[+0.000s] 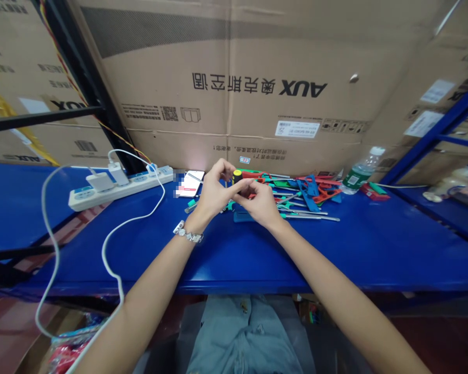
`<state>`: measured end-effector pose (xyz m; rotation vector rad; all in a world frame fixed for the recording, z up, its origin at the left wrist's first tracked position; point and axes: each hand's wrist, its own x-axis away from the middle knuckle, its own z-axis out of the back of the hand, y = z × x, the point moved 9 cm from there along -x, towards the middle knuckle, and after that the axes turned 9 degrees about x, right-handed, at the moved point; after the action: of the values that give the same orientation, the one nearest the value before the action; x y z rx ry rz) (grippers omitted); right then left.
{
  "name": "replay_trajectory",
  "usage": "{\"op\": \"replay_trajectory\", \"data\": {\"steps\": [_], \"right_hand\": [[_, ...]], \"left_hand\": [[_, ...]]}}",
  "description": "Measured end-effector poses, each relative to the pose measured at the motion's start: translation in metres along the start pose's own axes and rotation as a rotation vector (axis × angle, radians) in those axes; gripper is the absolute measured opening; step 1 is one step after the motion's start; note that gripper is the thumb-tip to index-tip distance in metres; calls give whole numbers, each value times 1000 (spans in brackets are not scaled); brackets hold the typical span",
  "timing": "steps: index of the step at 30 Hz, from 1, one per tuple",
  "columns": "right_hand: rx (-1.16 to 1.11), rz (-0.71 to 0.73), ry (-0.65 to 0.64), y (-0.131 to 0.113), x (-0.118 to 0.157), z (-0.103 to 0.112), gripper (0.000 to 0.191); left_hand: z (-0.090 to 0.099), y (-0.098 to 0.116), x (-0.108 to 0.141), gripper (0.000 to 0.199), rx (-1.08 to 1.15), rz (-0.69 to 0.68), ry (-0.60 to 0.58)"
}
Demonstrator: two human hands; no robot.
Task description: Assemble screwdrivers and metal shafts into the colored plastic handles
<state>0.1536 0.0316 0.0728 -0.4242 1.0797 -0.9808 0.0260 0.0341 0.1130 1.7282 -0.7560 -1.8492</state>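
Observation:
My left hand [215,193] is closed, with its thumb and curled fingers around a yellow and black screwdriver handle [237,175] that points upward. The lower part of this handle is hidden behind my thumb. Close against the left thumb, the fingers of my right hand [262,203] are pinched together; what lies between them is hidden. Both hands are above the blue table, in front of a pile of hand tools [302,191] with red, blue and green parts and metal shafts. A blue-handled tool [242,216] lies just under the right hand.
At the left are a white power strip [120,189] with plugged-in chargers and a looping white cable [111,259]. A phone [192,183] lies beside my left hand. A plastic bottle [359,174] and a small red box [374,191] stand right. Behind rises a large cardboard box [253,41].

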Motion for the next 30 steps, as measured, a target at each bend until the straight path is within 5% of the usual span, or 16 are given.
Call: {"op": "replay_trajectory", "data": {"steps": [5,8,16,22,25,30], "right_hand": [[-55,60,-259,-11,-1,-4,35],[-91,51,-366,-13,2,-9,35],[-117,-21,24,4,-2,1,28],[-170,12,-265,-10,-3,-5,27],[-185,-18,-383,-14,1,-8,28],[-111,32,-147,-9,1,-2,31]], "left_hand": [[-12,1,5,30,66,76,-230],[-11,0,6,27,51,92,-210],[-2,1,1,38,-44,3,47],[-12,1,8,27,7,47,-236],[-10,4,9,26,-20,31,-234],[-1,4,5,25,-51,-6,-15]]}}
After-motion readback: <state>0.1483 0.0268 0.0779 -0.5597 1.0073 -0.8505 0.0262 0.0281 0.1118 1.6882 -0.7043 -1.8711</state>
